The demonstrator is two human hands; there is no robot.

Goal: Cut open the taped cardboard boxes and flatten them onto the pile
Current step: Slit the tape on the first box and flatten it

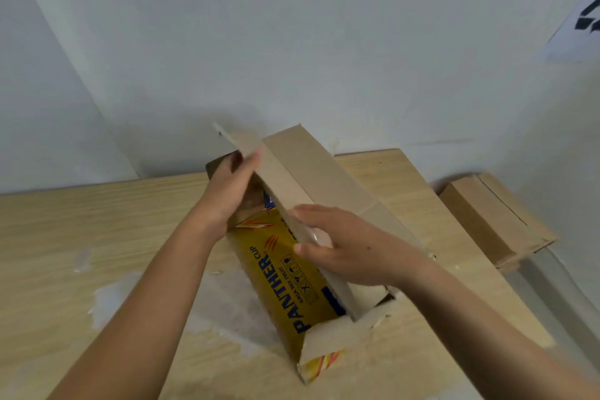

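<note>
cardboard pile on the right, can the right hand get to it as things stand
Probably yes: nothing stands between the right hand and the cardboard pile, though that hand is busy gripping a flap of the yellow box.

wall sheet (578,26), 2 o'clock: cut by right edge | left hand (227,191) fingertips: blurred | box (285,269) far end: behind that hand

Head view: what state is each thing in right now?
yellow box: open, long flaps lifted, not yet flattened.
left hand: grips the raised flap's far end.
right hand: grips the same flap midway.
cardboard pile: flattened, right of the table.
</note>
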